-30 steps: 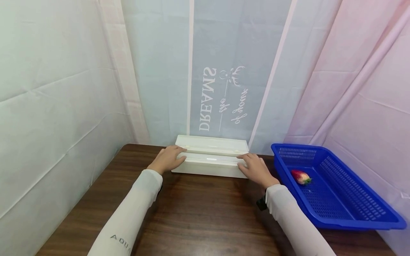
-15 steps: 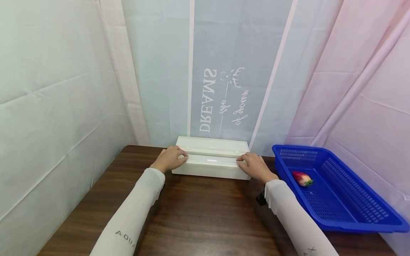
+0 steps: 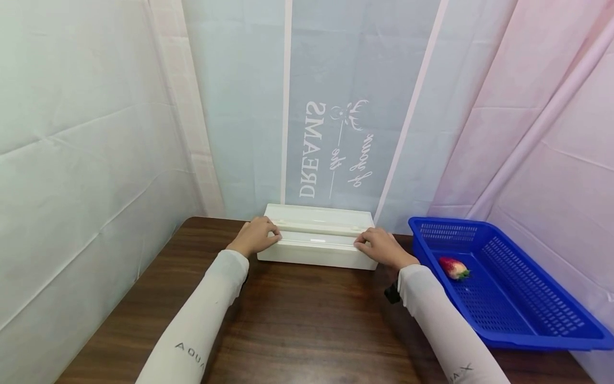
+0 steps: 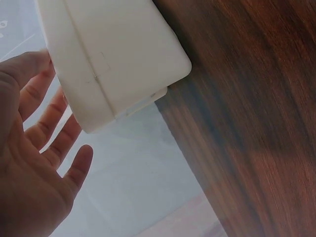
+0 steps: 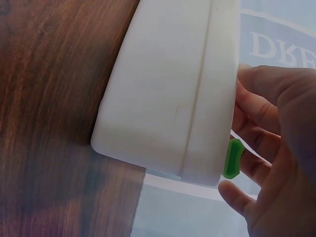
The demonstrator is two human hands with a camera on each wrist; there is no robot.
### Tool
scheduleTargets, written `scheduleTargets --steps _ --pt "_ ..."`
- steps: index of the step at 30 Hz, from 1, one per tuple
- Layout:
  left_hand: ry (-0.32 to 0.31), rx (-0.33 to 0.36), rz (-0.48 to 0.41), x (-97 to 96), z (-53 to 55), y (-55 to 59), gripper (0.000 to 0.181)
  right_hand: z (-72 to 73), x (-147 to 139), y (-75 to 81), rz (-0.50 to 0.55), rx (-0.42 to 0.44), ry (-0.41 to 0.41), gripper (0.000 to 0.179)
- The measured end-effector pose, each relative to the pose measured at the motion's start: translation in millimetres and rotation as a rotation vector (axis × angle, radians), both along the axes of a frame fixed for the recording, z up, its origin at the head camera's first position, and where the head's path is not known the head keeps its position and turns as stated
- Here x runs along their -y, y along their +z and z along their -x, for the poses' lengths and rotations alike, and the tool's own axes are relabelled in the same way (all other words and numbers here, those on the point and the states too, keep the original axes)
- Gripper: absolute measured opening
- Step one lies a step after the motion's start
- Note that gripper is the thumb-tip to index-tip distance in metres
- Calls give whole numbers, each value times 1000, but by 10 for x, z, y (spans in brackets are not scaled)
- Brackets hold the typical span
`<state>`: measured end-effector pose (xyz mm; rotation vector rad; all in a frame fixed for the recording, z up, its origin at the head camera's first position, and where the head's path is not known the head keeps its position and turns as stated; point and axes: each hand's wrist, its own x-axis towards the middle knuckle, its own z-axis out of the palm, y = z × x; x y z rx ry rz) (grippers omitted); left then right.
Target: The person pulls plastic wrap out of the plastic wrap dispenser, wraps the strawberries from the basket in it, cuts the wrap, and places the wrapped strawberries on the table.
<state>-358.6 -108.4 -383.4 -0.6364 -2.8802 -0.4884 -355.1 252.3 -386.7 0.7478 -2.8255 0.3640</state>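
L hand, R hand touching white box, pinch unclear, green bit in R-wrist cam only

Pretty sure this was some makeshift curtained-off spot, kinda booth-like, though I couldn't tell if it was in a home or a lab. A creased whitish cloth-like sheet hung left of the left hand, a wrinkled pinkish sheet right of the right hand, and a blue-grey printed panel with flipped white lettering beyond both. Below them sat a dark brown wood-grain tabletop.
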Motion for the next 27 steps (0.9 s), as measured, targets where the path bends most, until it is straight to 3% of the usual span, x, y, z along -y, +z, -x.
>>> scheduleTargets --steps 9,19,27 --pt "5 -7 13 -36 41 -69 24 84 -10 10 18 46 6 14" --pt "-25 -73 11 -49 76 -135 25 68 33 -3 21 -20 10 13" --pt "-71 -73 -39 -18 104 -143 22 56 45 -13 71 -4 24 7"
